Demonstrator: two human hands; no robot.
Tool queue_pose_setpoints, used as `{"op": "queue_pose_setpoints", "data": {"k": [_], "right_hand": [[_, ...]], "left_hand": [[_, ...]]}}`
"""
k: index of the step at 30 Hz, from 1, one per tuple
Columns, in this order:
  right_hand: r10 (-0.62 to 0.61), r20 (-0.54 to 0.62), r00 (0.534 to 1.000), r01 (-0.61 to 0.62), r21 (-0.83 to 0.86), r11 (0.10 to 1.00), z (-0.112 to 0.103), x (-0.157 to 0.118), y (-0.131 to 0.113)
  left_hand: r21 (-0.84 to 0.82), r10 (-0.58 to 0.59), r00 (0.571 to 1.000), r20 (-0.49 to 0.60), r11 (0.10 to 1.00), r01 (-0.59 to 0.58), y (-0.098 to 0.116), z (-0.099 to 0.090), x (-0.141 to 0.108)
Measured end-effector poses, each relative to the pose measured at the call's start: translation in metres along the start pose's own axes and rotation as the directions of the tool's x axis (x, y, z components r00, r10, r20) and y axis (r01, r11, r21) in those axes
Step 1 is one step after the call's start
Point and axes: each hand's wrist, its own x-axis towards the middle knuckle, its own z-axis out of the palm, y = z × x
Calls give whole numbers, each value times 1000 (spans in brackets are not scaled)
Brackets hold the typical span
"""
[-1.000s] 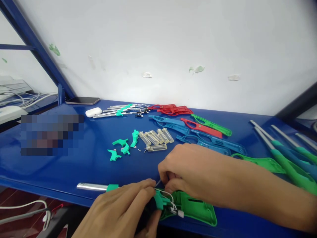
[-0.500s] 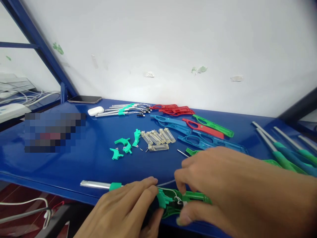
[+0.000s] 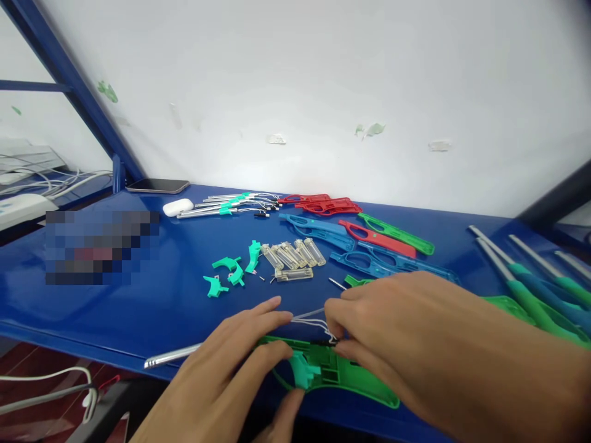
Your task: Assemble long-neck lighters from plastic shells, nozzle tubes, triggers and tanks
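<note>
Near the front edge of the blue table, my left hand (image 3: 231,375) grips a green lighter shell half (image 3: 364,378), its inside facing up. A teal trigger (image 3: 303,369) sits in the shell by my left thumb and index finger. From under that hand a silver metal tube (image 3: 170,355) sticks out to the left. My right hand (image 3: 415,332) pinches a small black igniter piece (image 3: 325,343), mostly hidden by the fingers, at the shell's upper edge. White wires (image 3: 311,321) run from it back toward my left hand.
Beyond my hands lie several clear fuel tanks (image 3: 295,275), loose teal triggers (image 3: 215,286) and blue shells (image 3: 369,261). Red shells (image 3: 378,239) and metal tubes with wires (image 3: 207,213) lie farther back. Lighters with long tubes (image 3: 521,289) are at the right. A phone (image 3: 157,185) rests by the wall.
My right hand has lifted the black igniter piece and wires from the shell's middle to its upper edge. The shell's compartments are more exposed, and the metal tube has tilted.
</note>
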Motion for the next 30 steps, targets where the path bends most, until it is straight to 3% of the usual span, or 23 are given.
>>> {"op": "queue_pose_setpoints", "data": {"k": [4, 14, 16, 20, 25, 30], "right_hand": [[-54, -43, 998, 51, -83, 995, 8, -6, 5], [-98, -87, 991, 92, -63, 994, 11, -7, -6], [-99, -14, 995, 98, -69, 993, 6, 1, -8], [-38, 291, 956, 70, -99, 993, -9, 20, -19], [-35, 139, 990, 58, -164, 985, -11, 21, -29], [-32, 116, 993, 48, -142, 989, -6, 17, -31]], "left_hand": [[-18, 64, 998, -10, 998, -64, -1, 3, 14], [-38, 5, 1000, -4, 999, -5, 3, 3, 22], [-32, 5, 1000, 8, 999, -4, 3, 4, 22], [-16, 24, 1000, 8, 1000, -24, 3, 7, 21], [-30, 36, 999, 8, 999, -36, 5, 7, 21], [-36, 58, 998, 40, 998, -57, 5, 8, 23]]}}
